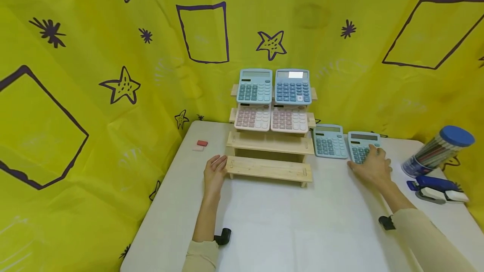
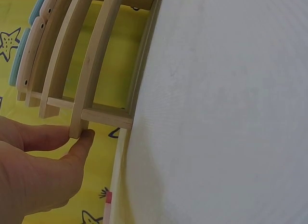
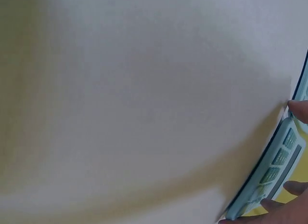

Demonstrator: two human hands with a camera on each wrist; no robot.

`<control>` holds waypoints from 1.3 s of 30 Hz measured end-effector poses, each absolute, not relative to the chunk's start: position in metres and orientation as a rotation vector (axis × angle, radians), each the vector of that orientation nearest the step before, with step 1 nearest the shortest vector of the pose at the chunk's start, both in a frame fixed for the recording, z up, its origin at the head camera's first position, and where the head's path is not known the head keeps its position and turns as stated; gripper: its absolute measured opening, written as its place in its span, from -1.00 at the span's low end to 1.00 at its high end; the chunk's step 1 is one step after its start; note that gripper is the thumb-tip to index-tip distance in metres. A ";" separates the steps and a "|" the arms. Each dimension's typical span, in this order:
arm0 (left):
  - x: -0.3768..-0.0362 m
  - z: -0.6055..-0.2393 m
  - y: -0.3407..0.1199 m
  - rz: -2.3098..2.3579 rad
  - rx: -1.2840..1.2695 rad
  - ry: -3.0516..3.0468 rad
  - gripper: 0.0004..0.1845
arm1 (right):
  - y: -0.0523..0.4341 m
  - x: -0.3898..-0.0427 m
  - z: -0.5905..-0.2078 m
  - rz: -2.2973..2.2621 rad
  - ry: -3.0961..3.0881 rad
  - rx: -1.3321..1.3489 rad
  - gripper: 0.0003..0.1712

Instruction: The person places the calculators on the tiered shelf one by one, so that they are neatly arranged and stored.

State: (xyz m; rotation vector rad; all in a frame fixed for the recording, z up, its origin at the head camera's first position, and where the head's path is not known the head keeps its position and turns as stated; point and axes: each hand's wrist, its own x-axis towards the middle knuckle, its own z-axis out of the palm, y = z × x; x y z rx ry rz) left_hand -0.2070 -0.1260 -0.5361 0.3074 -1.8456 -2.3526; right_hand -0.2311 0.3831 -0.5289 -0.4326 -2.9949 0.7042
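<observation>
I have the left hand (image 1: pixel 214 174) pinching the wooden rack (image 1: pixel 270 142) at its bottom shelf's left end, the right hand (image 1: pixel 373 168) clamped across the rightmost light-blue calculator (image 1: pixel 358 150) near the back edge of the desk (image 1: pixel 264 221)

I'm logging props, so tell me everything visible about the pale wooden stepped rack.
The pale wooden stepped rack stands upright on the white table, its four flat shelves rising toward the back on end supports, with joint-like marks near the ends of the lower two. The upper two carry a light teal rectangular calculator and a blue calculator on top, two pale pink calculators below. The person's left hand pinches the left end of the lowest shelf.
</observation>
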 end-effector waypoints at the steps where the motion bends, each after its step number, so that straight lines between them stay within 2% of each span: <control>1: -0.207 -0.537 -0.125 -2.356 0.304 -1.845 -0.38 | 0.385 -0.231 -0.529 0.706 -2.994 -0.431 0.25; 19: -0.208 -0.539 -0.127 -2.354 0.280 -1.854 -0.39 | 0.380 -0.210 -0.521 0.800 -2.824 -0.397 0.21; 28: -0.207 -0.536 -0.128 -2.340 0.287 -1.860 -0.39 | 0.355 -0.186 -0.492 0.801 -2.741 -0.275 0.18; 39: -0.206 -0.536 -0.127 -2.365 0.293 -1.843 -0.40 | 0.298 -0.142 -0.440 0.826 -2.681 -0.057 0.17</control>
